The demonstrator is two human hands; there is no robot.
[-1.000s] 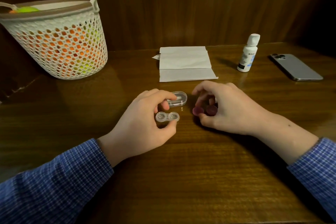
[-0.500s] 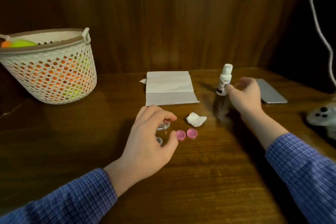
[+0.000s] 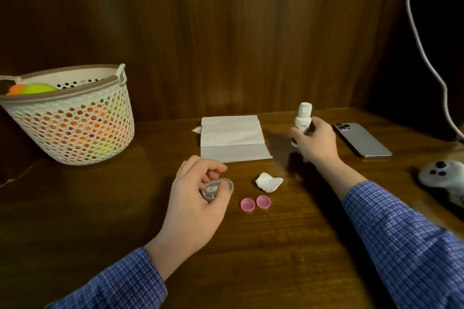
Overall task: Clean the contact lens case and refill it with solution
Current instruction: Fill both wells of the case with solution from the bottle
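Note:
My left hand rests on the wooden table, its fingers and thumb closed round the clear plastic lens case, which shows only in part between them. Two pink caps lie open side up just right of that hand. A crumpled white tissue sits behind the caps. Farther back right, my right hand grips the white solution bottle around its body. The bottle is upright with its cap on.
A folded white paper towel lies at the back centre. A perforated basket of coloured balls stands at the left. A grey phone, a white game controller and a hanging cable are at the right.
My right hand set the pink caps down, reached back right and closed on the solution bottle. My left hand stayed on the lens case. The view tilted up.

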